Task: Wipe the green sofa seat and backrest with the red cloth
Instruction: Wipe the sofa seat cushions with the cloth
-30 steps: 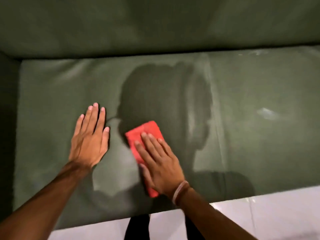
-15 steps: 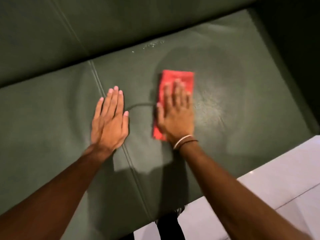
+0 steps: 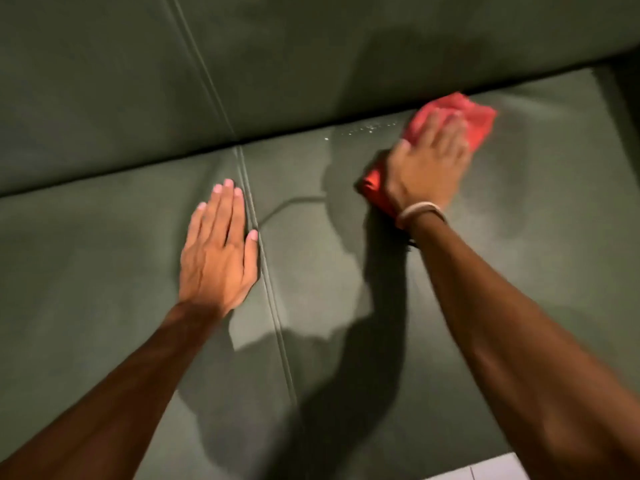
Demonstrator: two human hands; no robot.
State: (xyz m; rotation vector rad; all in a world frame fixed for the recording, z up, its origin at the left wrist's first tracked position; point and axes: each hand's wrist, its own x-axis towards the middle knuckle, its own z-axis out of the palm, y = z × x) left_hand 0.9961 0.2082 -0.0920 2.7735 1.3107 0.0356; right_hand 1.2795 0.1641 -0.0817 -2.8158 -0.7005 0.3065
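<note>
The green sofa seat [image 3: 346, 289] fills most of the head view, with the backrest [image 3: 277, 64] above it. My right hand [image 3: 429, 164] presses flat on the red cloth [image 3: 474, 119] at the back of the right seat cushion, close to the crease under the backrest. The cloth is bunched and blurred, and it sticks out beyond my fingers and beside my wrist. My left hand [image 3: 218, 251] lies flat on the left cushion, fingers together, just left of the seam [image 3: 273, 306] between the cushions, holding nothing.
Small white specks [image 3: 367, 128] lie on the seat near the crease, left of the cloth. The sofa's dark right armrest [image 3: 623, 98] rises at the far right. A strip of pale tiled floor [image 3: 485, 471] shows at the bottom right.
My right hand has pushed the red cloth farther back and to the right, up to the backrest crease, and the cloth has bunched. My left hand stays flat by the seam.
</note>
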